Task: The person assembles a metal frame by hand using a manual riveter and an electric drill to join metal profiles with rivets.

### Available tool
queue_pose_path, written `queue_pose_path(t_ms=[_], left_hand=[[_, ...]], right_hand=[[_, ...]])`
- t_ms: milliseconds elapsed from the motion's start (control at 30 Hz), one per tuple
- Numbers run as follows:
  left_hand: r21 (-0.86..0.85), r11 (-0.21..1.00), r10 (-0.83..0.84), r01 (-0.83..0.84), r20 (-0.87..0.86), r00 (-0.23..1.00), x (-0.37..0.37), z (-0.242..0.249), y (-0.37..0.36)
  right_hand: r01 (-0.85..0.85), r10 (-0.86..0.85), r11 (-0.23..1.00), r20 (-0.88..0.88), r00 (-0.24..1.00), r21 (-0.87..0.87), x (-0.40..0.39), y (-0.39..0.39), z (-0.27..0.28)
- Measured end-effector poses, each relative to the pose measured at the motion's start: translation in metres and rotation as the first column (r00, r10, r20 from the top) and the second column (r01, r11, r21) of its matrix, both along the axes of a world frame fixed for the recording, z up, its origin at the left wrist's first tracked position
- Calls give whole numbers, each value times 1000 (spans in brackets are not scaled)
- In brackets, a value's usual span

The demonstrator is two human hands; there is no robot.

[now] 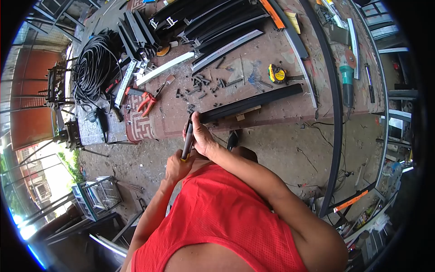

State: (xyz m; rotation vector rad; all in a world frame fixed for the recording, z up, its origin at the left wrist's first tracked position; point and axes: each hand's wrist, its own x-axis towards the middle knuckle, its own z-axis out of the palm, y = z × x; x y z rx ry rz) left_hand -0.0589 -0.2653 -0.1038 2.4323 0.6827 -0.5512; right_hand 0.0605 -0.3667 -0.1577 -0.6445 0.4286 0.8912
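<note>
My left hand (177,166) is closed around the lower end of a hand tool with a grey shaft (188,144) and a yellow-orange band at its grip. The tool points up toward the table edge. My right hand (203,138) is closed around the upper part of that shaft, its fingers on the left side and its thumb raised. That thumb lies right at the near end of a long black metal profile (251,104), which rests along the table's front edge. Small dark offcuts (199,84) lie scattered beyond my hands.
Red-handled pliers (147,103), a yellow tape measure (277,74), a coil of black cable (93,65) and a teal angle grinder (347,77) lie on the worktable (172,124). Several black profiles (222,29) are stacked at the back. A long dark bar (336,113) crosses the right side.
</note>
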Motion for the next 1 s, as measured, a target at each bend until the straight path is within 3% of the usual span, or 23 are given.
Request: queue_pose_path(t_ms=[33,100,133,200,233,267,300,400,467,500,567,600,667,700,733,833,867,900,967,1000], left_hand=[[49,996,-71,71,-4,997,3,24,3],[145,968,-203,205,-27,979,14,93,4],[121,978,-181,172,66,981,16,109,4],[75,991,-125,109,258,958,23,126,-1],[311,931,-329,192,484,811,20,91,3],[19,992,-127,125,176,976,20,75,6],[-234,971,1,-48,-195,981,23,63,8],[-401,905,55,-138,-213,976,17,34,9],[-422,896,64,-140,-189,980,10,11,10],[-430,893,67,-136,-172,983,10,7,11],[-340,914,166,-220,-181,970,11,5,-5],[-294,921,210,-256,-180,961,13,5,-8],[-297,932,197,-210,-74,978,14,11,2],[-296,935,195,-194,-27,980,12,17,7],[-217,969,124,-114,35,992,13,23,15],[-75,987,152,-143,139,979,23,33,43],[16,988,146,-154,238,960,28,26,57],[107,983,108,-146,296,949,35,18,75],[282,954,4,-106,339,941,58,12,111],[333,940,-59,-72,367,929,69,6,131]], right_hand=[[26,-24,997,-32,999,79,1,-2,1],[77,-76,996,15,997,-51,-2,4,-8],[63,-59,997,82,995,-44,-5,3,-27],[45,-45,998,0,999,35,-2,0,-28],[41,-36,995,-60,998,86,3,-4,-12],[25,-22,999,-61,998,44,8,-6,7],[28,-28,998,-12,1000,51,9,-4,1],[-35,34,999,18,999,38,11,-11,2],[-61,61,998,0,998,32,12,-13,3],[-131,138,983,55,989,-128,13,-17,8],[-230,313,867,124,942,-442,13,-36,22],[-281,497,771,265,826,-572,16,-60,17],[8,413,729,448,793,-685,7,-106,15],[116,352,655,437,828,-747,16,-134,-4],[360,219,541,541,812,-760,27,-159,-23],[412,101,297,458,883,-861,93,-211,-33],[403,123,162,424,897,-901,120,-224,-52],[323,162,103,336,928,-941,145,-240,-68],[127,46,275,145,988,-953,166,-242,-48],[142,6,357,154,988,-923,170,-247,-48]])
